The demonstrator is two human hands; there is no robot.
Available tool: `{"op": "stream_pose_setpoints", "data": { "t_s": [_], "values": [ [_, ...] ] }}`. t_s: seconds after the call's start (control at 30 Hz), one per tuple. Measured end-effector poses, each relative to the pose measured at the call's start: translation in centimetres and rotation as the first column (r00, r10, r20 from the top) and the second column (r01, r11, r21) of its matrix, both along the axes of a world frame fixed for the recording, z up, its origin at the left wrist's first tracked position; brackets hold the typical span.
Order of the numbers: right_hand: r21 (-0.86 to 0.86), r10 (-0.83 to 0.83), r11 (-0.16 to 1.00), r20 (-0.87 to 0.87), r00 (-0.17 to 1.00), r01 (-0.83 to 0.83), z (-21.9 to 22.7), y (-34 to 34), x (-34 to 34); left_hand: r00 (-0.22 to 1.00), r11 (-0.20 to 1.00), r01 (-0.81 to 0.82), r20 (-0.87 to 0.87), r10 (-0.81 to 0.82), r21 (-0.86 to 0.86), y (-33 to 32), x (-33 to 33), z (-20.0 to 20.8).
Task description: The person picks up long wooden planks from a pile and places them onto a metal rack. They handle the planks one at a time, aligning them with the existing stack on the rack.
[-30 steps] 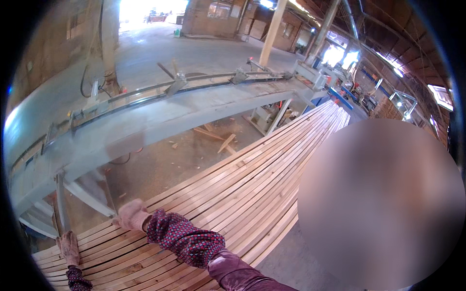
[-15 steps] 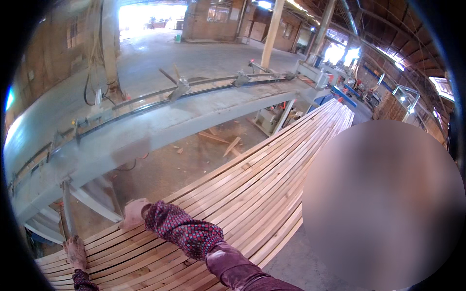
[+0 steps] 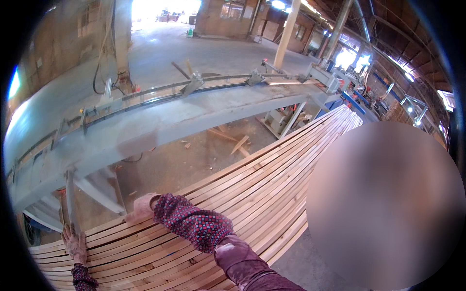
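Long, narrow wooden strips point(image 3: 252, 194) lie side by side in a wide layer, running from the lower left toward the machinery at the upper right. My left hand point(image 3: 75, 245) rests on their far edge at the lower left, fingers spread and stretched out. Farther right along that edge, my right hand point(image 3: 143, 207) lies over the outermost strips, its arm crossing the layer from the lower right. Its fingers look extended and are somewhat blurred. Patterned sleeve covers show at both wrists.
A long grey machine beam point(image 3: 160, 121) with a rail and clamps runs beyond the strips. Wood offcuts point(image 3: 240, 144) lie on the floor between. A pale post point(image 3: 287, 36) stands behind the beam. A large blurred round patch point(image 3: 386, 206) hides the right side.
The view has shifted, so the surroundings appear farther right and slightly lower. My left fingers are straighter and more spread. The right hand stays at the strips' far edge, its fingers looking more extended.
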State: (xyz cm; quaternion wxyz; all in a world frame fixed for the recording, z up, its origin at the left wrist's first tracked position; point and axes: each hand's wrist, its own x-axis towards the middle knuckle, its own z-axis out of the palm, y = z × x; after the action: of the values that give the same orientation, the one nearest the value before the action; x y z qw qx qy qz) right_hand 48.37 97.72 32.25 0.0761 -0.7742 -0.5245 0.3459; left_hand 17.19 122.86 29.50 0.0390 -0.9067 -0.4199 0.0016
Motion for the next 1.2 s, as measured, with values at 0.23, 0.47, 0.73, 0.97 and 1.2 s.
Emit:
{"op": "stream_pose_setpoints", "data": {
  "t_s": [0.23, 0.47, 0.73, 0.97, 1.2],
  "values": [
    [-0.048, -0.043, 0.998, -0.010, 0.999, 0.043, -1.4, 0.4, 0.5, 0.999, 1.000, 0.025, 0.029, -0.025, 0.015, 1.1, -0.5, -1.1],
    [-0.072, -0.042, 0.996, 0.023, 0.999, 0.044, -1.5, -0.1, 0.8, 0.995, 0.999, 0.031, 0.090, -0.032, 0.013, 1.6, -0.8, -2.1],
    [-0.103, -0.082, 0.991, 0.075, 0.994, 0.090, -2.6, 0.6, 0.4, 0.989, 0.996, 0.020, 0.145, -0.007, -0.089, 0.2, 0.6, 0.0],
    [-0.069, -0.086, 0.993, 0.060, 0.994, 0.090, -1.9, 0.3, 0.3, 0.993, 0.998, 0.055, 0.105, -0.056, 0.015, 0.3, 0.3, -0.6],
    [-0.107, -0.102, 0.988, 0.098, 0.990, 0.113, -0.5, 0.2, -0.3, 0.995, 0.991, -0.093, -0.052, 0.089, -0.094, -1.4, 1.8, 2.3]
  ]
}}
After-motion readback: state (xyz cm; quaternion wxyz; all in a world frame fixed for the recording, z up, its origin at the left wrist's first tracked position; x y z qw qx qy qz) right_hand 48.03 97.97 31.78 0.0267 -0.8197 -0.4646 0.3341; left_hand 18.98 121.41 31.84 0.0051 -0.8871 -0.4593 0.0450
